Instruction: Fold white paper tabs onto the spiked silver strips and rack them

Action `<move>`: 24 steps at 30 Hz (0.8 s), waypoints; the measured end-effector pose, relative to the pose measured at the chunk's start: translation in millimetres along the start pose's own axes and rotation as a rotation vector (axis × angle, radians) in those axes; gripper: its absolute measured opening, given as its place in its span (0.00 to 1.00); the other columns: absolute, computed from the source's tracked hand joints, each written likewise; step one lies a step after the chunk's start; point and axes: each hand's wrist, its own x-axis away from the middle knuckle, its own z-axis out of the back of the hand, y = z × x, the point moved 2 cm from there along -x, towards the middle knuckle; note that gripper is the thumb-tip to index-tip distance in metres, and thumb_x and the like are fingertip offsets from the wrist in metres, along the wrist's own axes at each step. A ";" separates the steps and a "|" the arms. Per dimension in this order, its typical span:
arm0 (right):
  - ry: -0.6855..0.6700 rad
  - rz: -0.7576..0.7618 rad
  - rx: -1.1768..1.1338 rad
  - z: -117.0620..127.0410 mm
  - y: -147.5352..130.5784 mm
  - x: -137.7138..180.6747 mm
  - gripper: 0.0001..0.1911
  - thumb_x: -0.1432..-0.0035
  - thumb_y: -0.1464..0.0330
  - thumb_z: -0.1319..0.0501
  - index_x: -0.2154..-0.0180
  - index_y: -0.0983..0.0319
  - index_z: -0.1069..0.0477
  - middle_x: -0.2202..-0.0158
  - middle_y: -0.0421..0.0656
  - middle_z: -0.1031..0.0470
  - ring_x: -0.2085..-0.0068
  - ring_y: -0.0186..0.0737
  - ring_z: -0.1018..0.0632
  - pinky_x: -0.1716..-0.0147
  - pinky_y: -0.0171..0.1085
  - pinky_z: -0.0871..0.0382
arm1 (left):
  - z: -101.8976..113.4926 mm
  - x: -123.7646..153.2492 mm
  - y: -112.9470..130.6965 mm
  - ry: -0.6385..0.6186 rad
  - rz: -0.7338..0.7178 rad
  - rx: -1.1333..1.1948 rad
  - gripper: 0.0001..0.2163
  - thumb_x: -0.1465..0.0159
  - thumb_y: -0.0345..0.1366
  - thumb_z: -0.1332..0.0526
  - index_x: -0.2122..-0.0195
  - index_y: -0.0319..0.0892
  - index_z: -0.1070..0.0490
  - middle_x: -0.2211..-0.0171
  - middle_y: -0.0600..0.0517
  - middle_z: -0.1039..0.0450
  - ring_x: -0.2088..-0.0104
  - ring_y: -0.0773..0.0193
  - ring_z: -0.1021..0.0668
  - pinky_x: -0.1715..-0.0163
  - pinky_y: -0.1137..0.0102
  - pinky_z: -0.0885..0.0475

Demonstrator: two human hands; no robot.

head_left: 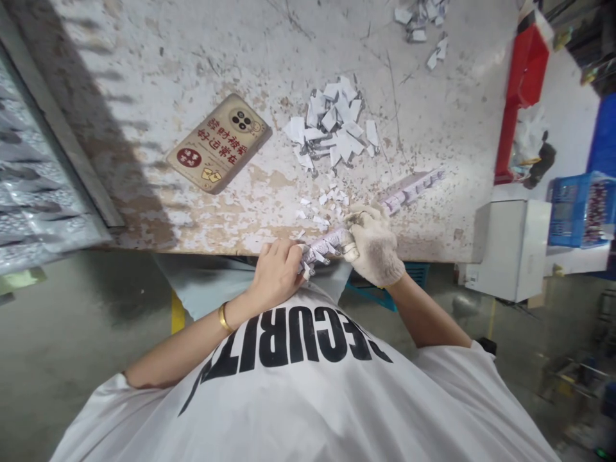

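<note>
- Your left hand (276, 273) is at the near edge of the tabletop (158, 135); its bare fingers are closed on the lower end of a long, narrow, pale purple strip (416, 190).
- Your right hand (374, 244), in a cream knitted glove, sits just to the right, over the near edge; its fingers are curled round the strip's middle. The glove hides how tightly they press.
- The strip slants from the near edge up towards the right edge, apparently one piece under your glove. Small white flaps stick out near your left fingers, and more show along the far part.
- Just beyond your hands, small white scraps (334, 196) lie scattered close to the near edge.
- Further in from that edge, you have a heap of larger paper pieces (337, 125).
- Another group of paper pieces, the far cluster (423, 19), lies towards the far edge, on the right side.
- A phone (219, 144) lies left of the heap, at a slant, camera side up.
- Past the right edge, you see a white box (503, 247), a red bin (529, 67) and a blue basket (570, 212).
</note>
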 end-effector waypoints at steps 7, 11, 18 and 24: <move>-0.031 0.074 0.045 3.2 -0.5 -3.5 0.10 0.33 0.70 0.40 0.67 0.61 0.22 0.55 0.54 0.18 0.44 0.55 0.21 0.33 0.62 0.30 | -1.0 1.0 0.8 0.049 -0.013 0.033 0.14 0.32 0.37 0.34 0.47 0.40 0.28 0.54 0.40 0.24 0.54 0.48 0.25 0.57 0.59 0.36; 0.086 0.048 -0.005 1.4 1.5 4.8 0.08 0.34 0.71 0.39 0.66 0.59 0.24 0.52 0.52 0.18 0.44 0.54 0.20 0.37 0.59 0.26 | -1.8 0.9 0.7 0.078 -0.028 0.005 0.11 0.32 0.38 0.34 0.52 0.40 0.28 0.56 0.41 0.25 0.57 0.49 0.26 0.59 0.59 0.36; -0.036 0.056 -0.092 -0.5 9.4 1.7 0.05 0.39 0.72 0.38 0.67 0.58 0.25 0.52 0.50 0.19 0.41 0.54 0.23 0.31 0.59 0.31 | -1.1 -1.4 0.0 0.057 -0.031 -0.030 0.09 0.30 0.40 0.36 0.55 0.40 0.28 0.58 0.41 0.25 0.59 0.49 0.26 0.60 0.59 0.37; -0.004 0.031 -0.010 2.6 6.1 3.3 0.04 0.39 0.71 0.36 0.66 0.57 0.24 0.49 0.49 0.18 0.41 0.54 0.22 0.29 0.60 0.33 | -1.5 -1.1 0.7 -0.011 0.012 0.007 0.09 0.32 0.39 0.35 0.55 0.41 0.27 0.57 0.40 0.25 0.57 0.48 0.26 0.60 0.58 0.37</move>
